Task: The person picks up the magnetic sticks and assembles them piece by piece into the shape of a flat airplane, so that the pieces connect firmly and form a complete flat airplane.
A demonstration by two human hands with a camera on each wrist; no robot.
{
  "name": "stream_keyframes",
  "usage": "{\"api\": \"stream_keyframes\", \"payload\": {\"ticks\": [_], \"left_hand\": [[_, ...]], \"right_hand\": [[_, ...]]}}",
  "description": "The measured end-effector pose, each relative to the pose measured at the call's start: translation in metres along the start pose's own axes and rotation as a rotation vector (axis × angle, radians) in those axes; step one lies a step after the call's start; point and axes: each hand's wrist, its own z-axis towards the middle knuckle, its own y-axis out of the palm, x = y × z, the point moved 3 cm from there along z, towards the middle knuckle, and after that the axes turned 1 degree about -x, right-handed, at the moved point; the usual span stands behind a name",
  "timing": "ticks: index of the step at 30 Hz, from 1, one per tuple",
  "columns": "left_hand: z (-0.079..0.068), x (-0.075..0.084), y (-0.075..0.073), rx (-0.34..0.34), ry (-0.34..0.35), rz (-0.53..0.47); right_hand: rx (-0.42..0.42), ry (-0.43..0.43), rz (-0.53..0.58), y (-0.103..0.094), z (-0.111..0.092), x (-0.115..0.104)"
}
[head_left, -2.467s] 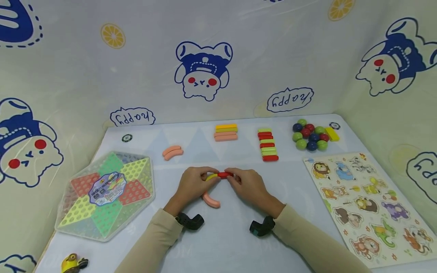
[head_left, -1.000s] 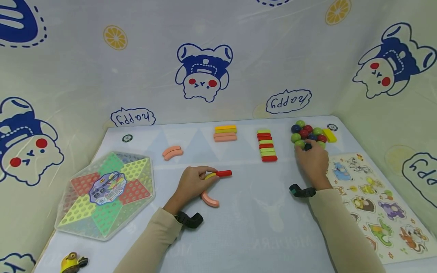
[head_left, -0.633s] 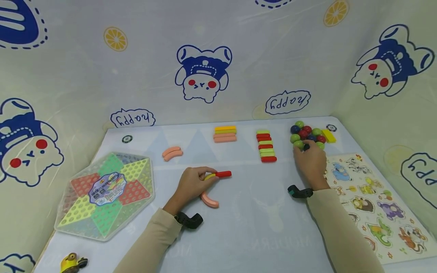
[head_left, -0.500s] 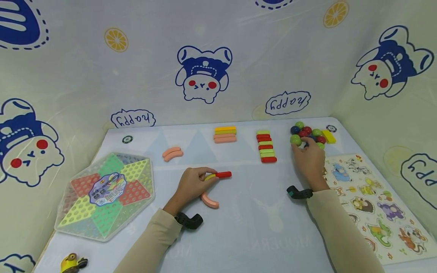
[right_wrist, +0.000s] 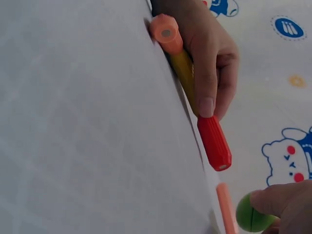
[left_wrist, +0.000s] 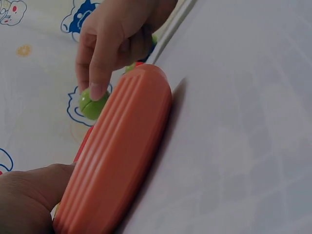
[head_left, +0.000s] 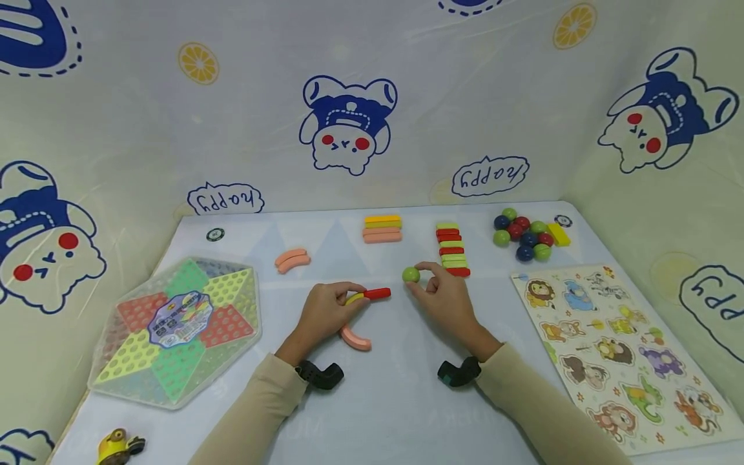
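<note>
One green ball [head_left: 411,275] near the middle of the desk [head_left: 401,413], pinched between thumb and fingertips of the right hand [head_left: 450,300], close to the tip of a red stick [head_left: 378,294] but apart from it. End to end with that red stick, a yellow stick [head_left: 355,298], gripped between thumb and fingers of the left hand [head_left: 328,309]. Partly hidden by the same hand, a curved peach stick [head_left: 356,340], its visible end turned toward the desk's right edge; impossible to tell whether joined to the yellow stick. On both wrists, black cameras [head_left: 320,376], just at the cuffs of tan sleeves [head_left: 256,400].

Toward the far edge, from left to right: two short peach sticks [head_left: 292,260], both curved and side by side; a set of straight yellow and peach sticks [head_left: 382,229]; a row of red and light green sticks [head_left: 453,250]; and, by the far right corner, a cluster of green, red and blue balls [head_left: 528,239] beside a yellow block [head_left: 559,234].

Along the right edge, a sheet of animal pictures [head_left: 610,349]. By the left edge, a clear six-sided box [head_left: 174,349] with green, red and yellow triangles. At the near left corner, a small yellow toy [head_left: 113,445]. Beyond the far edge, a pale curtain [head_left: 349,39] printed with cartoon bears.
</note>
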Motion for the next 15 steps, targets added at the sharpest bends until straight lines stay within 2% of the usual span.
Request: {"api": "stream_keyframes", "payload": {"ticks": [4, 11, 15], "left_hand": [[0.0, 0.002, 0.0, -0.008, -0.003, 0.003], [0.002, 0.001, 0.0, 0.029, 0.026, 0.024], [0.002, 0.001, 0.001, 0.025, 0.034, 0.027]], "right_hand": [[-0.013, -0.033, -0.003, 0.005, -0.006, -0.003], [-0.049, -0.071, -0.078, 0.013, -0.01, -0.006], [-0.065, -0.094, -0.093, 0.016, -0.013, -0.007]]}}
